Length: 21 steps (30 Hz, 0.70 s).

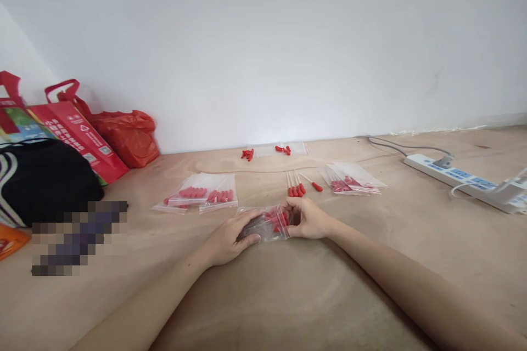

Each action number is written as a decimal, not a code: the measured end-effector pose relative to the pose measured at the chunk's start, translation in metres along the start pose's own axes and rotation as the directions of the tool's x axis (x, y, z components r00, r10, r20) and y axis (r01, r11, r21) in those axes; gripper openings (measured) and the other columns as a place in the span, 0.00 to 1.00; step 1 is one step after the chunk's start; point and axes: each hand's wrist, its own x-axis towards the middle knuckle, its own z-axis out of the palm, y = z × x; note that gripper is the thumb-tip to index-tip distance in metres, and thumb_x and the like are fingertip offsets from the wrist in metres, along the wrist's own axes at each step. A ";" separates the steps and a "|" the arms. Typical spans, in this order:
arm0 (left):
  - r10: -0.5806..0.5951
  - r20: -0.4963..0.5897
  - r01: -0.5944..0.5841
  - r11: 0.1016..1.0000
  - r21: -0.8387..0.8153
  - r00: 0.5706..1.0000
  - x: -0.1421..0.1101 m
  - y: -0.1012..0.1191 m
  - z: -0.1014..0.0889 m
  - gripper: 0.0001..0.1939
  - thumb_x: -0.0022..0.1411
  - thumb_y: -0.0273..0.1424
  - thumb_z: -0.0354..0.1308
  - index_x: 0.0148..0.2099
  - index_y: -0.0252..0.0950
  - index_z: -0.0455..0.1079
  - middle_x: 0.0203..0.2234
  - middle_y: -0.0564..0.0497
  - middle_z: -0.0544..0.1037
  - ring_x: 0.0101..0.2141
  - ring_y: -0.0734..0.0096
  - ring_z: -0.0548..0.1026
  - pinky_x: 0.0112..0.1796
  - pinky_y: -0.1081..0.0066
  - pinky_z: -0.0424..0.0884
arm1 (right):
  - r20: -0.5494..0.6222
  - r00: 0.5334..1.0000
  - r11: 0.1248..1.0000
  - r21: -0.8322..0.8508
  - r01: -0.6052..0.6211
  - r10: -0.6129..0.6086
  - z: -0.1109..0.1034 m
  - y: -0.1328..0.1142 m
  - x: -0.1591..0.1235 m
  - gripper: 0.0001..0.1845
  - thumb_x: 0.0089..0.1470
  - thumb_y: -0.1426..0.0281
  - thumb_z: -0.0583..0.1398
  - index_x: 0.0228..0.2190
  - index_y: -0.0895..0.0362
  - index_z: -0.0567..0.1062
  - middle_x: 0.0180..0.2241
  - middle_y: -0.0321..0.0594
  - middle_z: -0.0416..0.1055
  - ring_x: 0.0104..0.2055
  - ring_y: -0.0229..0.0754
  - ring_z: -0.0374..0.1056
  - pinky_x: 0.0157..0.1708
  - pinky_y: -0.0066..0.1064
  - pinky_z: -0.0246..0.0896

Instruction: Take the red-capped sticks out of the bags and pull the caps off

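Note:
A small clear zip bag (pixel 268 223) with red-tipped sticks inside lies on the wooden surface between my hands. My left hand (pixel 230 238) grips its left end, thumb on top and fingers curled under. My right hand (pixel 307 218) pinches its right end, fingers closed on the bag's edge. Just beyond lie several loose red-tipped sticks (pixel 297 184). Filled bags (pixel 203 193) lie in a pile to the left, and more filled bags (pixel 352 179) lie to the right.
Loose red caps (pixel 247 154) and an empty clear bag (pixel 294 148) lie by the wall. A white power strip (pixel 461 178) with cables runs at the right. Red bags (pixel 123 134) and a black bag (pixel 45 178) sit at the left.

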 end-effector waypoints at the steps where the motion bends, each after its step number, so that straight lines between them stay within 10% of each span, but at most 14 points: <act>1: 0.001 -0.002 -0.001 1.000 -0.001 1.000 0.000 0.000 0.000 0.23 0.60 0.38 0.48 0.57 0.40 0.54 0.54 0.48 0.63 0.52 0.63 0.62 0.51 0.62 0.59 | -0.001 1.000 0.997 -0.076 0.026 -0.026 -0.001 0.000 0.000 0.13 0.35 0.70 0.63 0.27 0.57 0.65 0.24 0.31 0.64 0.25 0.33 0.59 0.25 0.25 0.55; 5: 0.006 -0.006 -0.006 1.000 0.001 1.000 0.000 0.000 0.000 0.23 0.60 0.38 0.48 0.57 0.40 0.54 0.54 0.49 0.63 0.52 0.64 0.62 0.51 0.63 0.59 | 0.007 0.998 0.981 -0.183 0.058 -0.058 -0.002 -0.001 0.000 0.18 0.32 0.65 0.66 0.26 0.57 0.66 0.25 0.32 0.65 0.28 0.35 0.60 0.26 0.26 0.55; 14: 0.012 -0.021 -0.012 1.000 0.007 1.000 -0.001 -0.004 0.001 0.23 0.60 0.40 0.47 0.57 0.41 0.54 0.54 0.49 0.63 0.52 0.64 0.62 0.51 0.63 0.59 | -0.015 0.990 0.961 0.244 -0.131 0.138 -0.004 0.005 -0.003 0.16 0.32 0.77 0.61 0.26 0.56 0.61 0.20 0.26 0.60 0.20 0.28 0.56 0.18 0.21 0.51; 21: -0.011 -0.021 0.011 1.000 0.011 1.000 -0.002 -0.004 -0.001 0.23 0.60 0.38 0.48 0.57 0.42 0.54 0.54 0.49 0.62 0.52 0.62 0.62 0.50 0.62 0.60 | 0.043 0.975 0.821 0.531 -0.209 0.220 -0.013 0.015 -0.004 0.20 0.33 0.69 0.65 0.27 0.56 0.61 0.23 0.29 0.66 0.20 0.29 0.61 0.20 0.23 0.57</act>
